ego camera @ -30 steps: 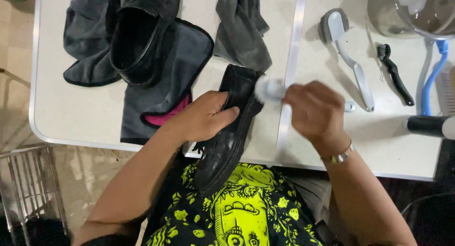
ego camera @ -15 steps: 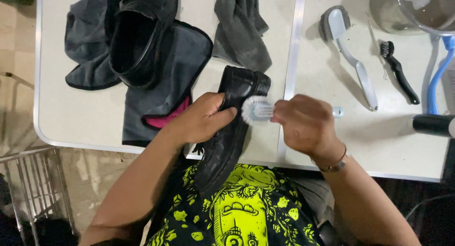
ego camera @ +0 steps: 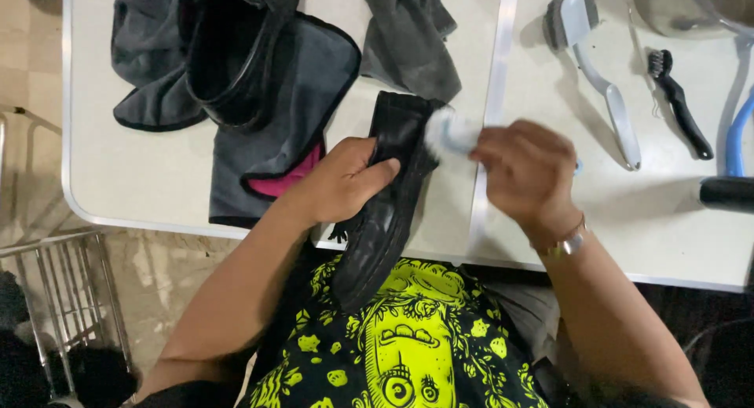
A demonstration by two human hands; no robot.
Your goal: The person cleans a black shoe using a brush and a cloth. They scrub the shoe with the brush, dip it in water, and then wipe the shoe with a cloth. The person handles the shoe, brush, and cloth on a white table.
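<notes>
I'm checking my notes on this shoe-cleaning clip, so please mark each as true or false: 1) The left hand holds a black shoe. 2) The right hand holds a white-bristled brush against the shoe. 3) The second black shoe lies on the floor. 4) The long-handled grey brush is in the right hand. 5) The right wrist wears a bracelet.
1) True: the left hand grips the black shoe.
2) True: the right hand presses the white-bristled brush to it.
3) False: the second black shoe sits on grey cloths on the table.
4) False: the long-handled grey brush lies on the table, untouched.
5) True: a bracelet is there.
</notes>
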